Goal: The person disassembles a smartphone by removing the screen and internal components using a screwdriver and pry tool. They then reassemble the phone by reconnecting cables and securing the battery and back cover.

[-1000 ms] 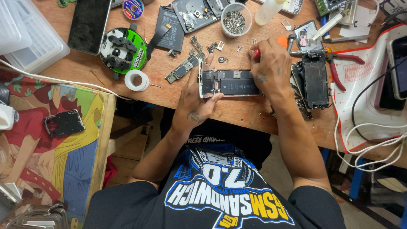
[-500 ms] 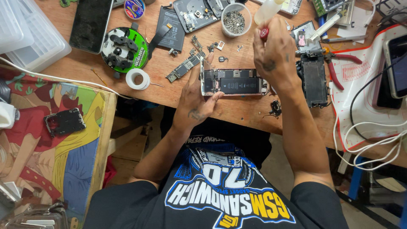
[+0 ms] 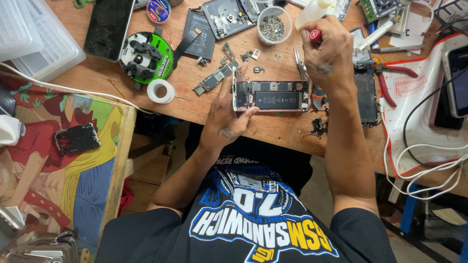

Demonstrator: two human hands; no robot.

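An opened phone [image 3: 271, 96] with its black battery showing lies on the wooden bench [image 3: 195, 78]. My left hand [image 3: 225, 119] grips its left end, thumb on the lower edge. My right hand [image 3: 327, 56] is closed around a screwdriver with a red cap [image 3: 315, 34], held upright just past the phone's right end. The tip is hidden behind the hand. Metal tweezers [image 3: 298, 62] lie beside the phone's upper right corner.
Loose boards and screws [image 3: 214, 78], a cup of small parts [image 3: 274, 24], a black battery [image 3: 201, 40], a green round tool holder [image 3: 145, 57], a tape roll [image 3: 160, 90], red pliers [image 3: 390, 80], another opened phone [image 3: 365, 92], a white mat with cables [image 3: 424, 141], clear boxes [image 3: 34, 39].
My right hand has lifted off the bench beside the phone and shifted slightly away from me, now holding the red-capped screwdriver upright. My left hand has stayed on the phone.
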